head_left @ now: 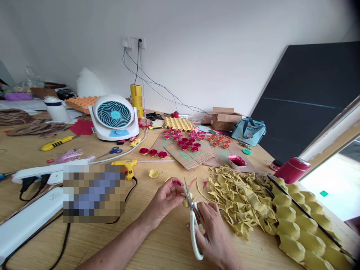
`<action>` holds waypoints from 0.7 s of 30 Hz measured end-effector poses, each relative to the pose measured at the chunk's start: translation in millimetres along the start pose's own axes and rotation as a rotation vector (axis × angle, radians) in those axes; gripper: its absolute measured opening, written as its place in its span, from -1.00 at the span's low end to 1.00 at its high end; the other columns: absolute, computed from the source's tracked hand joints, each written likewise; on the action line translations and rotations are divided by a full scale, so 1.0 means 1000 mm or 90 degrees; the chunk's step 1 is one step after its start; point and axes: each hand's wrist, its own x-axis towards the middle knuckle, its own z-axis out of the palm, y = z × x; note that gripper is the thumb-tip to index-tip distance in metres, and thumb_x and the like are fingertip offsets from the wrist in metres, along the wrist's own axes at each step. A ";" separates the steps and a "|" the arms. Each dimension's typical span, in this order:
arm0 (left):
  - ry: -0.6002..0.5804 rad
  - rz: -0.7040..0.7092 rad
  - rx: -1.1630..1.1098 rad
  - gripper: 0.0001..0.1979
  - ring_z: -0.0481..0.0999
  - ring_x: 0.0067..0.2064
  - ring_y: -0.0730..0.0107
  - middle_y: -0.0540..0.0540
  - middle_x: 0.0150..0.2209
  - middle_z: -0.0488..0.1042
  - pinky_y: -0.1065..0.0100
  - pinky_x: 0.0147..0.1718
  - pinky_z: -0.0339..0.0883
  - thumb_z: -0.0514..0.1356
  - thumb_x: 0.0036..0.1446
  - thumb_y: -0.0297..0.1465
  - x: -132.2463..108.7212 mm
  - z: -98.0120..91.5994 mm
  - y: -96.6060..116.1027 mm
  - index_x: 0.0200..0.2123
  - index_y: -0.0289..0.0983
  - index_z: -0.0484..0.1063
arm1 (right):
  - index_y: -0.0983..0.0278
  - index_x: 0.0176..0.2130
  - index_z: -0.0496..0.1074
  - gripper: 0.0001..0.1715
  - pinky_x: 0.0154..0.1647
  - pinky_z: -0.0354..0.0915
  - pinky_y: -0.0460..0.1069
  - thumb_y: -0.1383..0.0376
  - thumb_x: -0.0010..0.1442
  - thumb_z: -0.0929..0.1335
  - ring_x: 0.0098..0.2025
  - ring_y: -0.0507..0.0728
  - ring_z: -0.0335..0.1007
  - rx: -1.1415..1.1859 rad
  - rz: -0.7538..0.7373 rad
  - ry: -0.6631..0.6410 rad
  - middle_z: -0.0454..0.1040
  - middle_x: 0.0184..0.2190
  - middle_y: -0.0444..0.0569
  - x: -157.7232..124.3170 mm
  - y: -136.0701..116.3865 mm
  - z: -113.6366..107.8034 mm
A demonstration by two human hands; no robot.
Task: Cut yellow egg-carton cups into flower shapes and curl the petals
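Note:
My right hand (pixel 210 228) grips the white-handled scissors (pixel 192 225), whose slim metal blades point up and away from me. Between the fingers of my left hand (pixel 165 200) is a small piece of yellow egg carton (pixel 186 200), right at the blades; its exact shape is partly hidden by fingers and scissors. Just beyond my left hand lies a yellow carton flower cup (pixel 153 173). To the right spreads a heap of torn yellow carton scraps (pixel 239 198), beside a large yellow egg carton (pixel 306 225).
Red painted carton flowers (pixel 187 142) stand on cardboard sheets, near a bowl of red paint (pixel 237 161). A yellow glue gun (pixel 128 167), a fan (pixel 115 116), blue scissors (pixel 112 151) and a white power strip (pixel 53 172) lie to the left. A red can (pixel 292 169) is at right.

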 end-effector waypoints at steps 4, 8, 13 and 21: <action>-0.031 0.012 0.034 -0.61 0.49 -0.26 0.38 0.04 -0.36 0.48 0.35 -0.19 0.29 0.43 -0.05 -0.36 0.001 -0.002 0.007 -0.22 -0.23 0.32 | 0.21 -0.41 0.13 -0.76 -0.21 0.17 0.05 0.28 0.25 0.30 -0.38 0.10 0.22 0.000 -0.005 -0.006 0.30 -0.47 -0.18 0.000 0.000 -0.002; -0.042 0.016 0.086 -0.61 0.49 -0.26 0.36 0.02 -0.34 0.48 0.34 -0.23 0.28 0.39 0.00 -0.38 0.002 -0.006 0.009 -0.18 -0.21 0.27 | 0.21 -0.41 0.14 -0.76 -0.21 0.18 0.03 0.30 0.24 0.30 -0.38 0.09 0.22 -0.005 -0.007 -0.014 0.30 -0.47 -0.18 -0.001 0.000 -0.002; -0.070 0.037 0.107 -0.62 0.47 -0.28 0.39 0.03 -0.36 0.47 0.35 -0.26 0.25 0.35 0.02 -0.43 0.005 -0.012 0.011 -0.14 -0.21 0.27 | 0.20 -0.44 0.14 -0.72 -0.29 0.18 -0.01 0.27 0.29 0.29 -0.39 0.09 0.22 -0.017 -0.004 -0.019 0.30 -0.51 -0.18 -0.002 0.001 0.001; -0.051 0.004 0.072 -0.58 0.36 -0.42 0.48 0.09 -0.43 0.40 0.40 -0.37 0.19 0.35 -0.04 -0.41 0.005 -0.008 0.018 -0.11 -0.22 0.29 | 0.21 -0.48 0.21 -0.65 -0.37 0.14 -0.05 0.15 0.29 0.30 -0.40 0.09 0.22 0.085 0.109 0.033 0.29 -0.54 -0.17 0.000 0.008 0.005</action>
